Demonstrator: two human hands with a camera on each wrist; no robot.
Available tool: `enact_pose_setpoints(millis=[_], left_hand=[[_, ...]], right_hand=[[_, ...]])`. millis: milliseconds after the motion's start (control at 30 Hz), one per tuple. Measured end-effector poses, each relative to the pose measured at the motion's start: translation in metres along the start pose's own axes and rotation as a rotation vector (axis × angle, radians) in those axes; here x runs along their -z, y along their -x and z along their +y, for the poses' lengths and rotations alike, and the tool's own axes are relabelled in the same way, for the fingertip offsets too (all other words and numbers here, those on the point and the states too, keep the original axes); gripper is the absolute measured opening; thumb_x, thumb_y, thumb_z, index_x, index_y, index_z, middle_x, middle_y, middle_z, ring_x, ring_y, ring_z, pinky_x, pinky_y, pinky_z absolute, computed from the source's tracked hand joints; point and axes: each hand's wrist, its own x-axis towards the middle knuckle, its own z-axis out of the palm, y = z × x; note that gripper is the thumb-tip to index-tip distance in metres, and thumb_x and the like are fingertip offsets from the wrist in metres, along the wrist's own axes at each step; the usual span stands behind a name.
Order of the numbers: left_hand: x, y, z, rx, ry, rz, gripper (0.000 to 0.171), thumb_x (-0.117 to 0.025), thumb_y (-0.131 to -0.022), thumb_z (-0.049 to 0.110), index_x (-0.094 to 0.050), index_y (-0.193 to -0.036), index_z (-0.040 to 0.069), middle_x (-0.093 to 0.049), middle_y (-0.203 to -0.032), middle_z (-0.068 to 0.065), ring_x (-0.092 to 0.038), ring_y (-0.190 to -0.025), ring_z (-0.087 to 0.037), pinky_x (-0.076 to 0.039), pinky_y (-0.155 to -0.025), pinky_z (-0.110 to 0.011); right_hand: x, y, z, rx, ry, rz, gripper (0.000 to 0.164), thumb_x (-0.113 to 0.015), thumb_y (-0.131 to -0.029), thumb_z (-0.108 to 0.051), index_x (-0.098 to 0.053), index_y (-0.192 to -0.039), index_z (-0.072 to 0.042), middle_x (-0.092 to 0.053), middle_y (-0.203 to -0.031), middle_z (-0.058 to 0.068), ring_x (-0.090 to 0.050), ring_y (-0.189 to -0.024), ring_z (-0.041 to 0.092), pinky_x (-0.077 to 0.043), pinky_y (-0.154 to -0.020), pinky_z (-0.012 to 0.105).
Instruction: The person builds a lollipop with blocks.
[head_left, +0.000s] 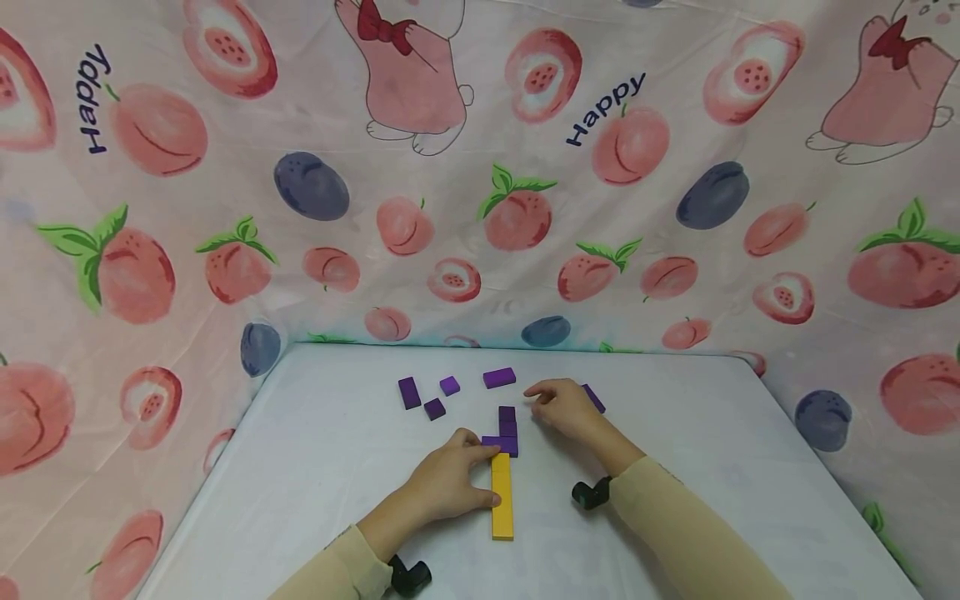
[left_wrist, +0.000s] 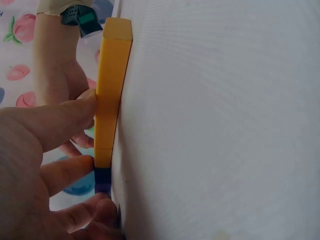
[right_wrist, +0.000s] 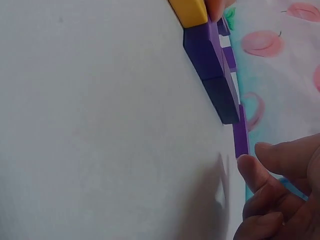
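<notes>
Yellow blocks (head_left: pixel 502 504) lie end to end in a straight bar on the white table. At the bar's far end, several purple blocks (head_left: pixel 507 421) continue the line, one of them set crosswise. My left hand (head_left: pixel 446 479) touches this line from the left, thumb on the yellow side and a fingertip by the crosswise purple block (head_left: pixel 510 444). Beyond the line, on its right, my right hand (head_left: pixel 566 408) hovers with loosely bent fingers and holds nothing. Its fingertips are nearest to a loose purple block (head_left: pixel 499 378), which also shows in the right wrist view.
Loose purple pieces lie farther back: a long block (head_left: pixel 408 392), two small cubes (head_left: pixel 449 386) at the left, and another long block (head_left: pixel 594 398) partly behind the right hand. A fruit-print cloth (head_left: pixel 465 208) hangs behind the white table (head_left: pixel 337 467).
</notes>
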Motion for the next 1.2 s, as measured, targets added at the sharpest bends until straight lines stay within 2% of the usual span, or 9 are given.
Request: enact_pose_setpoints(millis=[500, 933, 1200], left_hand=[[-0.002, -0.001, 0.0, 0.016, 0.006, -0.009, 0.074, -0.09, -0.081, 0.054, -0.067, -0.148, 0.032, -0.059, -0.14, -0.003, -0.064, -0.113, -0.021, -0.057, -0.1, -0.047], [0.0, 0.001, 0.002, 0.019, 0.018, -0.014, 0.075, -0.091, -0.081, 0.051, -0.067, -0.148, 0.031, -0.059, -0.14, -0.004, -0.064, -0.114, -0.022, -0.057, -0.101, -0.048], [0.0, 0.001, 0.002, 0.02, 0.019, -0.011, 0.075, -0.091, -0.081, 0.051, -0.066, -0.148, 0.031, -0.059, -0.14, -0.004, -0.064, -0.114, -0.022, -0.057, -0.101, -0.048]], right_hand=[[0.021, 0.002, 0.01, -0.021, -0.001, 0.019, 0.03, -0.075, -0.097, -0.011, -0.078, -0.127, -0.016, -0.07, -0.103, 0.008, -0.061, -0.083, 0.023, -0.057, -0.072, 0.029], [0.032, 0.007, 0.016, -0.026, 0.017, 0.029, 0.042, -0.074, -0.098, -0.009, -0.072, -0.139, -0.014, -0.067, -0.103, 0.009, -0.059, -0.079, 0.022, -0.053, -0.068, 0.03], [0.043, 0.004, 0.028, 0.062, 0.059, 0.034, 0.046, -0.076, -0.095, -0.006, -0.069, -0.14, -0.006, -0.068, -0.094, 0.007, -0.057, -0.08, 0.02, -0.049, -0.07, 0.029]])
